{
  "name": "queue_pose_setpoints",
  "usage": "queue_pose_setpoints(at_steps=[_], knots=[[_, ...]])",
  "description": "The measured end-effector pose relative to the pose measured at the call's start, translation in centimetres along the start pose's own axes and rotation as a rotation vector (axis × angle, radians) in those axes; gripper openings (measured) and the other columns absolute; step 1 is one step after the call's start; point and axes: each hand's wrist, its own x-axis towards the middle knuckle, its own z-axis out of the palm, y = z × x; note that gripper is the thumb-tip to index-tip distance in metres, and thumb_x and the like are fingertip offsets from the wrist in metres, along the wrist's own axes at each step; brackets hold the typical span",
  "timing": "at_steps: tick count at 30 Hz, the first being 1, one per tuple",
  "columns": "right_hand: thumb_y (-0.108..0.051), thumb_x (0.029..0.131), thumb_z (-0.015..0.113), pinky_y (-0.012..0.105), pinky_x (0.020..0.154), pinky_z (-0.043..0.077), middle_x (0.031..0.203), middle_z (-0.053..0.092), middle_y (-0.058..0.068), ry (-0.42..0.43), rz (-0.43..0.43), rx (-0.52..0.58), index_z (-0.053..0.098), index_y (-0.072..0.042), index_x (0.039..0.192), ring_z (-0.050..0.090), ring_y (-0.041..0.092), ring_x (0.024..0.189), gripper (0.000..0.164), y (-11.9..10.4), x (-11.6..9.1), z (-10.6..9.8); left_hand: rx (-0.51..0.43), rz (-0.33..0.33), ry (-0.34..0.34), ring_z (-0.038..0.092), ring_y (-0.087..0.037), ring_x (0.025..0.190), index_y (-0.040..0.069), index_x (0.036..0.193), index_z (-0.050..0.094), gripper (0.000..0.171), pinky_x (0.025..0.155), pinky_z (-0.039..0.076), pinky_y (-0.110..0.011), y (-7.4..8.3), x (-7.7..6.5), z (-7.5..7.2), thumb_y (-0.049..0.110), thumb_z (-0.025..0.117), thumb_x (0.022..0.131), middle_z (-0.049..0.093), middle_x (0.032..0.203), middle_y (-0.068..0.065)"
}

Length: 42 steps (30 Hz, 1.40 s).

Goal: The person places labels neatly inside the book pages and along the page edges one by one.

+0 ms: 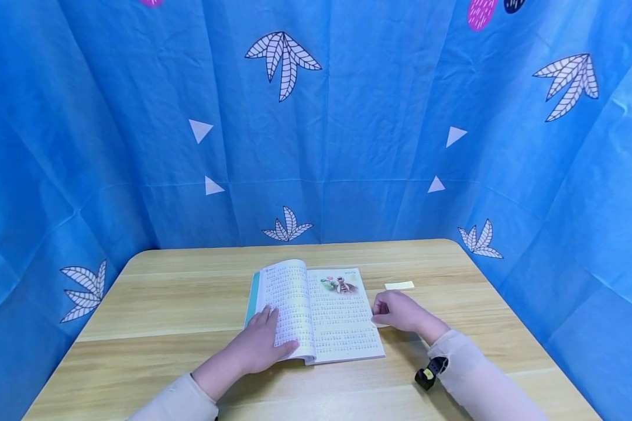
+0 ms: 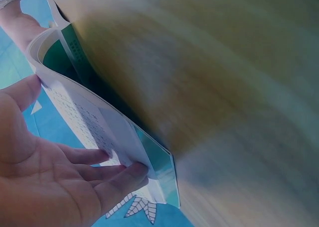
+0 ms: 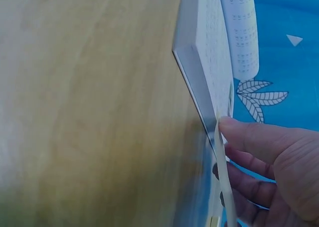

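An open book (image 1: pixel 342 333) lies on the table, its right page printed with text and a bee picture. My left hand (image 1: pixel 263 342) rests on the curved left page with fingers spread; in the left wrist view the fingers (image 2: pixel 122 179) lie nearly straight against the paper. At the book's right edge, my right hand (image 1: pixel 397 310) pinches a pale yellow sticky note (image 3: pixel 224 172) between thumb and fingers. The note's upper end meets the page edge in the right wrist view; whether it is stuck there, I cannot tell.
A pale yellow sticky-note pad (image 1: pixel 399 286) lies behind my right hand on the wooden table (image 1: pixel 179 298). A blue patterned curtain (image 1: pixel 321 146) hangs behind and along both sides. A black device (image 1: pixel 429 374) is strapped at the right wrist.
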Motion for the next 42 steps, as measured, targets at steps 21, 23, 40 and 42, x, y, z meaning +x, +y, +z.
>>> queue_pose_setpoints(at_steps=[21, 23, 40, 42], knots=[[-0.03, 0.084, 0.081, 0.07, 0.112, 0.02, 0.155, 0.032, 0.031, 0.094, 0.014, -0.197, 0.045, -0.002, 0.147, 0.026, 0.053, 0.142, 0.078, -0.18, -0.14, 0.52, -0.012, 0.001, -0.003, 0.018, -0.049, 0.147, -0.012, 0.151, 0.03, 0.097, 0.118, 0.021, -0.06, 0.01, -0.18, -0.17, 0.061, 0.059, 0.093, 0.021, 0.158, -0.033], [-0.031, 0.084, 0.081, 0.07, 0.113, 0.019, 0.156, 0.03, 0.031, 0.098, 0.017, -0.203, 0.042, -0.003, 0.15, 0.024, 0.053, 0.143, 0.082, -0.2, -0.12, 0.51, -0.013, -0.001, -0.004, 0.018, -0.049, 0.147, -0.012, 0.151, 0.03, 0.097, 0.118, 0.021, -0.06, 0.02, -0.19, -0.2, 0.061, 0.059, 0.093, 0.021, 0.158, -0.033], [-0.042, 0.091, 0.071, 0.075, 0.111, 0.012, 0.161, 0.018, 0.029, 0.03, 0.09, -0.23, 0.024, -0.014, 0.16, 0.013, 0.053, 0.146, 0.088, 0.42, -0.08, 0.82, -0.013, -0.001, -0.002, 0.018, -0.048, 0.147, -0.01, 0.151, 0.03, 0.098, 0.118, 0.021, -0.06, -0.3, 0.16, 0.17, 0.063, 0.058, 0.093, 0.021, 0.159, -0.032], [-0.042, 0.092, 0.071, 0.075, 0.111, 0.01, 0.161, 0.017, 0.028, 0.017, 0.096, -0.216, 0.023, -0.016, 0.161, 0.011, 0.053, 0.147, 0.088, 0.39, -0.16, 0.74, -0.013, 0.0, -0.001, 0.018, -0.048, 0.147, -0.011, 0.151, 0.03, 0.098, 0.118, 0.021, -0.06, -0.32, 0.19, 0.21, 0.063, 0.058, 0.093, 0.021, 0.159, -0.032]])
